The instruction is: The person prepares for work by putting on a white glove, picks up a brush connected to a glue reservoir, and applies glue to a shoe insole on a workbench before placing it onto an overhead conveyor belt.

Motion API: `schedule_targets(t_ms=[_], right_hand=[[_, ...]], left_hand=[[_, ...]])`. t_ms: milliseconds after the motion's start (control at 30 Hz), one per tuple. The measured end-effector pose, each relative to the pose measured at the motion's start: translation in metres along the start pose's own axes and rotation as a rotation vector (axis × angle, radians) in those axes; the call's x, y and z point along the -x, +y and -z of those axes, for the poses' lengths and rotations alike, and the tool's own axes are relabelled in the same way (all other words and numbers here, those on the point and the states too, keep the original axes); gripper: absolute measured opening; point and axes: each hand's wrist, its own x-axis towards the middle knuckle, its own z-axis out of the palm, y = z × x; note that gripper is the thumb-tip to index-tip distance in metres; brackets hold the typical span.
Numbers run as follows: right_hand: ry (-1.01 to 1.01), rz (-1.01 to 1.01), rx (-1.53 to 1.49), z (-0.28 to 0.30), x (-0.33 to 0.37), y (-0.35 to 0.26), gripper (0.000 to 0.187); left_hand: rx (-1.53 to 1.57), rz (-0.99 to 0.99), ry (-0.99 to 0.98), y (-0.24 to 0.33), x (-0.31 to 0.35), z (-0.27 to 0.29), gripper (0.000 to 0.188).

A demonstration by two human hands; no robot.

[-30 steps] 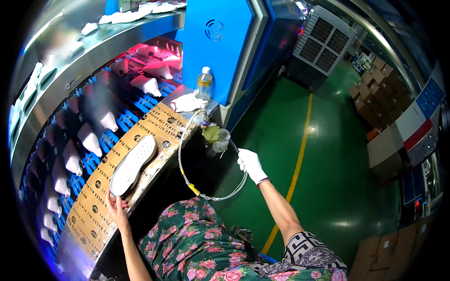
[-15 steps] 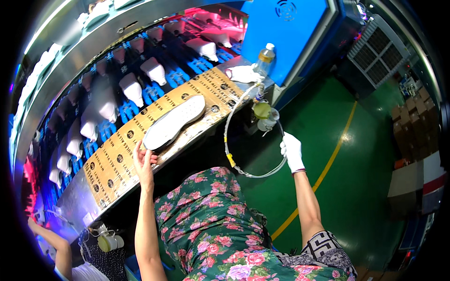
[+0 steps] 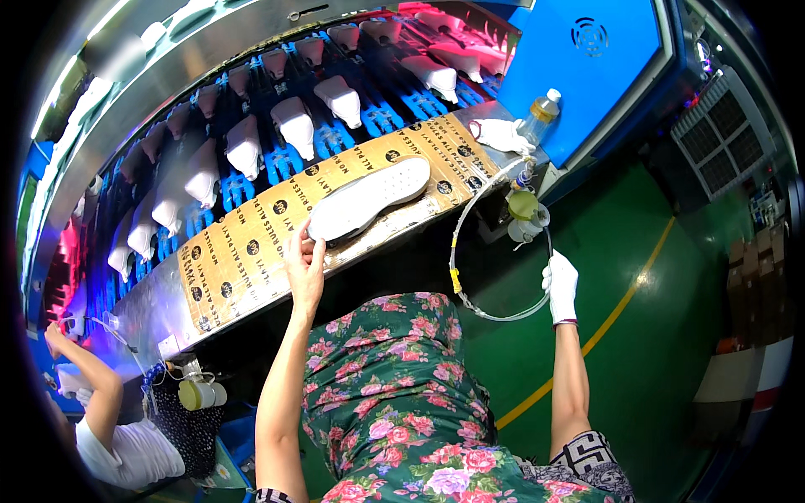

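Note:
A white shoe sole (image 3: pixel 369 199) lies aslant on a brown cardboard sheet (image 3: pixel 277 220) along the bench. At its near-left end, my bare left hand (image 3: pixel 305 264) has its fingers bent against the edge, gripping it. My right hand (image 3: pixel 562 285), in a white glove, is closed round a thin dark-handled brush (image 3: pixel 549 241). Its bristles do not show; the far end reaches a small whitish cup (image 3: pixel 528 225) at the bench's right end. From the brush a clear tube (image 3: pixel 495 317) loops left and back up toward the bench.
Beyond the cardboard, pale shoe forms (image 3: pixel 293 127) stand in rows on blue holders. A bottle (image 3: pixel 541 116) and a crumpled white glove (image 3: pixel 501 134) sit by the blue cabinet (image 3: pixel 579 75). Another person's arm (image 3: pixel 94 373) is at lower left. Stacked boxes (image 3: pixel 750 281) stand far right.
The whole view has swung, so bench and sole appear further right. My left hand remains at the sole's end; my right hand still holds the brush at the cup.

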Motion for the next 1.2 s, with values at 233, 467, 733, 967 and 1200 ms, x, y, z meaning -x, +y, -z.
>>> schedule_targets(t_ms=[233,467,733,967,1200], right_hand=[[0.046,-0.003,-0.012,0.0,0.001,0.0,0.032],[0.056,-0.015,-0.069,-0.006,-0.003,0.006,0.031],[0.029,0.003,-0.065,-0.002,0.007,-0.006,0.033],[0.022,-0.02,-0.059,-0.008,0.007,-0.005,0.032],[0.039,-0.039,-0.129,-0.004,0.007,0.003,0.032]], left_hand=[[-0.599,-0.32,0.075,0.026,-0.006,-0.015,0.045],[-0.816,-0.379,-0.078,0.023,-0.006,-0.03,0.057],[-0.858,-0.42,-0.102,0.017,-0.002,-0.031,0.066],[-0.879,-0.41,-0.104,0.015,-0.001,-0.028,0.072],[-0.877,-0.387,-0.111,0.021,0.001,-0.033,0.073]])
